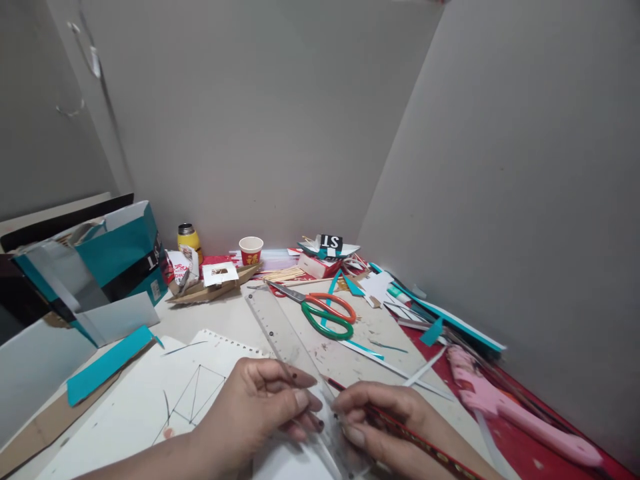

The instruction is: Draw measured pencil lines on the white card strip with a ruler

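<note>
My left hand [270,403] is closed around the left edge of a clear plastic ruler [285,327], thumb and fingertips at its near part. My right hand [390,423] is closed on a dark red patterned pencil [415,440], which slants across under the fingers; its thumb and fingertip also meet the ruler's right edge. Under the ruler's near end lies white paper [287,460]. To the left, a spiral-edged sheet [120,400] bears a drawn figure of straight lines and dots. Beyond my hands rest scissors [327,317] with one orange and one green handle.
A teal box [125,250] stands at left with cut teal card [110,367] before it. A yellow bottle [187,240] and red paper cup [251,252] stand at the back. A pink glue gun [520,413] lies at right among scraps, beside the grey wall [525,200].
</note>
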### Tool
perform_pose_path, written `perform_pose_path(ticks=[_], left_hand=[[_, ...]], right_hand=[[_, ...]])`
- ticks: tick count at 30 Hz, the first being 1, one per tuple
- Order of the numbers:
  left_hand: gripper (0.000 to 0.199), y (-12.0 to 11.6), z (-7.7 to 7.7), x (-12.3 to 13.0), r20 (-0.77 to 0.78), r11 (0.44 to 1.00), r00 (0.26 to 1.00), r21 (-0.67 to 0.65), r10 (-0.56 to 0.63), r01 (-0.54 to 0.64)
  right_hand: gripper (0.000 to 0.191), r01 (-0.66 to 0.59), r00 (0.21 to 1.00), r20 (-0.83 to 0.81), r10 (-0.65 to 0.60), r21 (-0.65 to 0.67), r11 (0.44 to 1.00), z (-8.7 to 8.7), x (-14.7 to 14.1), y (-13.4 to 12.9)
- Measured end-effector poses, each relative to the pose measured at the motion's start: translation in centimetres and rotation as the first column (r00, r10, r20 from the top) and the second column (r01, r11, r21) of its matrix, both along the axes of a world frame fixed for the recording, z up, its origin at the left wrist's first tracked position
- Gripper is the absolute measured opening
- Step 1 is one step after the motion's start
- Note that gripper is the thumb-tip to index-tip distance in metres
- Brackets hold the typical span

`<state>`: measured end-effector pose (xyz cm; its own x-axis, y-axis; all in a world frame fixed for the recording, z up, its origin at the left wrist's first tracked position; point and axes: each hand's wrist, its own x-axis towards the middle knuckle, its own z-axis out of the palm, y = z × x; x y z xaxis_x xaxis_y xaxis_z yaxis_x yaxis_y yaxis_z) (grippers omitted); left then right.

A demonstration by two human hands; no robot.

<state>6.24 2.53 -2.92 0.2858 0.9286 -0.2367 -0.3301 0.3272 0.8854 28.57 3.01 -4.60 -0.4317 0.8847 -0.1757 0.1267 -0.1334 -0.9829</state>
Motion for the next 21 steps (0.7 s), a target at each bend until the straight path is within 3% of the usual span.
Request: perform_pose_path(ticks=[10, 16, 21], left_hand=[[0.050, -0.2, -0.2, 0.3, -0.012, 1.000, 1.000, -0.014, -0.012, 0.011], [0.054, 0.9, 1.4, -1.1, -0.047, 0.998, 0.998, 0.044, 0.043, -0.041], [0.047, 3.2, 1.9, -3.3, -0.106, 0.988, 0.987, 0.110, 0.119, -0.108]], right_hand=[[0.033, -0.059, 0.998, -0.014, 0.058, -0.027, 0.998, 0.1, -0.2, -0.1], [0.032, -0.034, 0.968, 0.251, -0.015, 0.189, 0.981, 1.9, 1.3, 1.1], [0.033, 0.012, 0.904, 0.386, -0.184, 0.408, 0.913, 4.0, 3.2, 2.6]])
